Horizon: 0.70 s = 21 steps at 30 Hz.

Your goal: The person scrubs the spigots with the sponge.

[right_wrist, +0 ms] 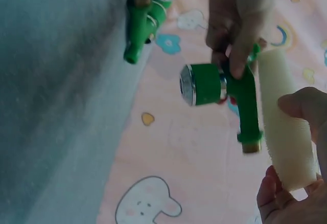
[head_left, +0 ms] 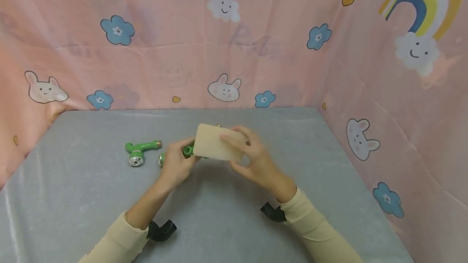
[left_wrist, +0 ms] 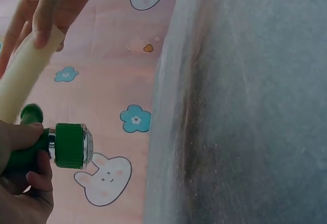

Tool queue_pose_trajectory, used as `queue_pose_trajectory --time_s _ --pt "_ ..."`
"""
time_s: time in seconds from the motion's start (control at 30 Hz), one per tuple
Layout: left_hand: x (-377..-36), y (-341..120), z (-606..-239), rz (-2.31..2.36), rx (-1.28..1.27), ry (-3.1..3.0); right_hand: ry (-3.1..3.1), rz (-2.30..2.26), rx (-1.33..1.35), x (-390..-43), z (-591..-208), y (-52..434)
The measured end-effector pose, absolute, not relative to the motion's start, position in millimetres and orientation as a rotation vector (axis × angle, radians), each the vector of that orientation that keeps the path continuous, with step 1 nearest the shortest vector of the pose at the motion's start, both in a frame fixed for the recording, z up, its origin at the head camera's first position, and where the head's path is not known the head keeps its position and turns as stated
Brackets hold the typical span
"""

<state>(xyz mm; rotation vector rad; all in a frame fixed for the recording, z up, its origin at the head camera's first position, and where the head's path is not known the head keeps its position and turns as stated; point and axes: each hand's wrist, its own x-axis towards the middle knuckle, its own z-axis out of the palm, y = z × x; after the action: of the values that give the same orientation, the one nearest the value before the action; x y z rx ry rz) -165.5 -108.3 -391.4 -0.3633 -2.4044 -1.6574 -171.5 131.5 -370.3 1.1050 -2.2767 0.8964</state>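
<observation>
Wiping's underway I'd guess: left hand (head_left: 178,164) grips one green tap (right_wrist: 225,93), right hand (head_left: 252,159) pinches the sponge (head_left: 215,143) against it, second tap (head_left: 140,151) lies untouched on the surface (head_left: 219,218).

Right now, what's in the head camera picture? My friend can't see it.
Two hands hold things above a grey table: the left hand grips a green tap, the right hand a cream sponge. Another green tap lies nearby.

A left hand (right_wrist: 240,24) grips a green tap (right_wrist: 225,93) beside a cream sponge (right_wrist: 288,127) held by the right hand (right_wrist: 296,183); a second green tap (right_wrist: 142,22) lies on the grey table (right_wrist: 51,106)
</observation>
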Motion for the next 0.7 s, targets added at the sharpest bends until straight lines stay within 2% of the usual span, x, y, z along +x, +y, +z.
queue_pose_trajectory --time_s 0.23,0.43,0.7 --pt "-160.3 -106.0 -387.1 -1.547 -0.343 -2.438 -2.320 0.755 1.018 -171.5 -371.2 134.3" --pt "-158.6 -109.1 -387.7 -1.427 -0.223 -2.492 -2.341 0.854 0.875 -173.7 -363.8 150.6" --pt "-158.4 -103.8 -386.8 -1.278 -0.363 -2.529 -2.394 0.950 1.086 -166.7 -365.3 136.1"
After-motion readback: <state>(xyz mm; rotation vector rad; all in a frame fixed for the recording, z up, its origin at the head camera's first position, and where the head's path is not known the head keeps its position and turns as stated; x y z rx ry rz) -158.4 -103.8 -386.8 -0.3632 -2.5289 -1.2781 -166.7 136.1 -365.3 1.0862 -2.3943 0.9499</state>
